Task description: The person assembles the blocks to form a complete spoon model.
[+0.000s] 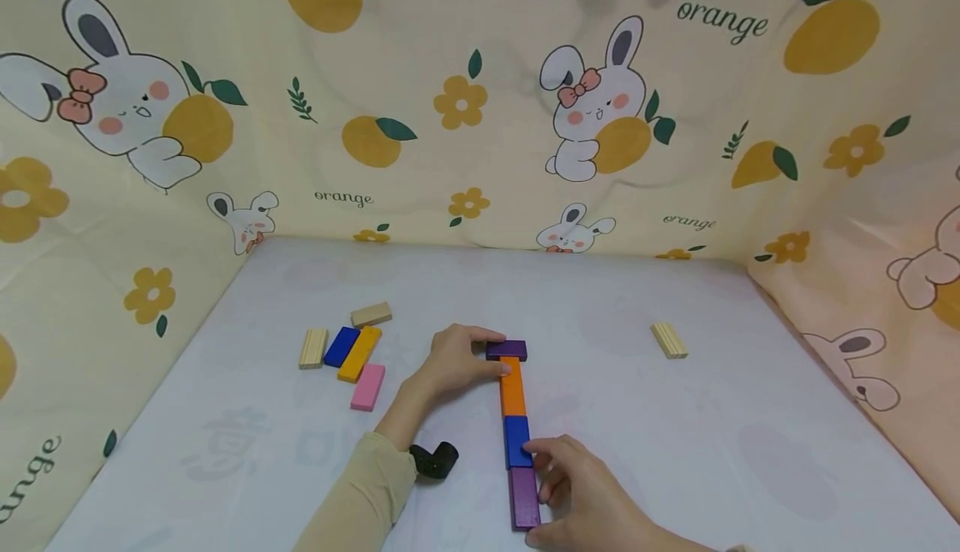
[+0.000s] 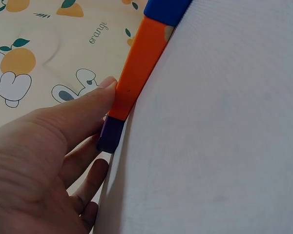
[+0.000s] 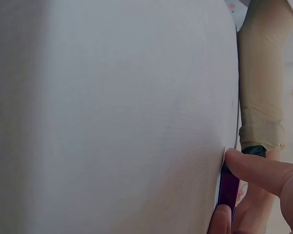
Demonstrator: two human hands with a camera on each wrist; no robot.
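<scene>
– What can you read?
– The word "orange", in dark script, repeated across the patterned backdrop; some partly cut off.
– And on the surface?
– Faint marks, too pale to read.

We count seven coloured blocks: two purple blocks, two blue blocks, one orange block, one yellow block and one pink block. We also find three pale wooden pieces, one of them a smooth block and two of them grooved pieces, though we cannot tell whether each grooved one is single or several sticks together. We see two hands, one left hand and one right hand, one black device at a wrist, and one desk.
</scene>
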